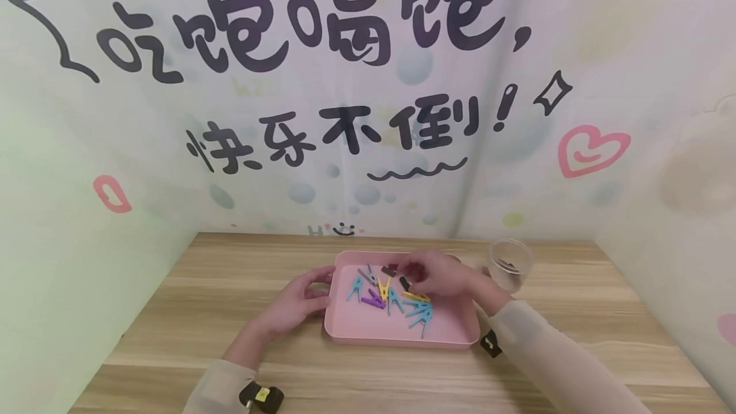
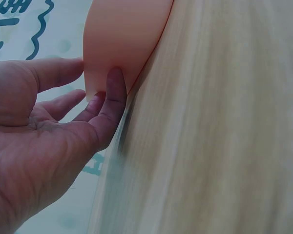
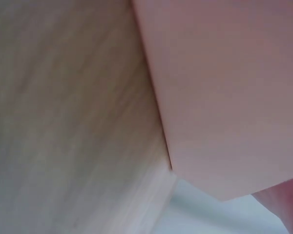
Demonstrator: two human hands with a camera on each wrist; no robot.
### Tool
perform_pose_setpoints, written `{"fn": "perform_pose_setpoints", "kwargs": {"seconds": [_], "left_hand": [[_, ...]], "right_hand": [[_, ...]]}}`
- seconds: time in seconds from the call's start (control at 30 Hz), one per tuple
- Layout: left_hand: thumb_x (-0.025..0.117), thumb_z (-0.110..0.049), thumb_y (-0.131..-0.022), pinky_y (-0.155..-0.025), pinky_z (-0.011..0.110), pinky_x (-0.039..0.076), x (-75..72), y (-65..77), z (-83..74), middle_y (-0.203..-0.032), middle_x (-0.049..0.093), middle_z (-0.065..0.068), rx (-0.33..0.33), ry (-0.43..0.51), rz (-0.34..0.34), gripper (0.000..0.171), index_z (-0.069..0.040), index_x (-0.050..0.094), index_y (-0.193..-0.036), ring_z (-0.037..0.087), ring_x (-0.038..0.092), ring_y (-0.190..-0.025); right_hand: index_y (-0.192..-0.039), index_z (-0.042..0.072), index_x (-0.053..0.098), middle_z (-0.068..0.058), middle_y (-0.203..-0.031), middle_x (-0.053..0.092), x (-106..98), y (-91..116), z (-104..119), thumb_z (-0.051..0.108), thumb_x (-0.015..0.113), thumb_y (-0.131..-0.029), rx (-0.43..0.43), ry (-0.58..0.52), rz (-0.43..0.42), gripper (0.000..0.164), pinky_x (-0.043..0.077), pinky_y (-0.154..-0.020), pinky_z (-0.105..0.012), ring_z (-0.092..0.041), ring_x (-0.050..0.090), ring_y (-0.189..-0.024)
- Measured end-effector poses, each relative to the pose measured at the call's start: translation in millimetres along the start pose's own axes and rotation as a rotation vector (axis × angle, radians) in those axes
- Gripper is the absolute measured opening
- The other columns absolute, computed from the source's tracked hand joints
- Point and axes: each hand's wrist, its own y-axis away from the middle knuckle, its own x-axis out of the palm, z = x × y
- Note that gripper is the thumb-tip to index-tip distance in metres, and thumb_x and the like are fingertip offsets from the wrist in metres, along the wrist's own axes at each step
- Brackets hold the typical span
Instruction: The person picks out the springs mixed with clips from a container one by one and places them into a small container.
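Note:
A pink tray (image 1: 402, 339) lies on the table with several clothespins in it: light blue (image 1: 394, 301), yellow (image 1: 383, 288), purple (image 1: 374, 299) and grey. Two small dark clips (image 1: 389, 271) lie by the fingers of my right hand (image 1: 437, 273), which reaches over the tray's back right part. Whether those fingers pinch one is hidden from me. My left hand (image 1: 293, 299) touches the tray's left wall from outside; in the left wrist view its relaxed fingertips rest against the pink wall (image 2: 124, 36). The right wrist view mostly holds the tray's outer wall (image 3: 224, 97).
A clear round jar (image 1: 510, 260) with something dark inside stands just right of the tray, partly behind my right forearm. The wood-grain table (image 1: 230, 273) ends at a printed backdrop (image 1: 345, 197), and pale walls flank both sides.

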Motion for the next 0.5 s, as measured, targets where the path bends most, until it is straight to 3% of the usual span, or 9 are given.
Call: {"fn": "perform_pose_setpoints", "kwargs": {"seconds": [0.23,0.5], "left_hand": [[0.060,0.000,-0.106,-0.102,0.043,0.059,0.5,0.0,-0.9,-0.155,0.043,0.029,-0.002,-0.006,-0.002,0.063,0.004,0.032,-0.163,0.045,0.059,-0.131],[0.059,-0.001,-0.106,-0.102,0.044,0.059,0.9,0.9,-2.1,-0.155,0.043,0.028,-0.005,-0.009,-0.003,0.063,0.003,0.033,-0.163,0.045,0.058,-0.133]], "right_hand": [[-0.125,0.017,0.075,0.006,-0.109,0.068,3.3,-3.3,-0.2,0.015,0.082,-0.093,0.012,0.040,0.011,0.033,0.056,-0.084,-0.031,-0.016,0.062,-0.096],[-0.122,0.015,0.076,0.005,-0.114,0.070,7.9,-5.5,1.0,0.016,0.083,-0.093,0.007,0.005,0.005,0.030,0.059,-0.085,-0.029,-0.014,0.063,-0.095]]}}
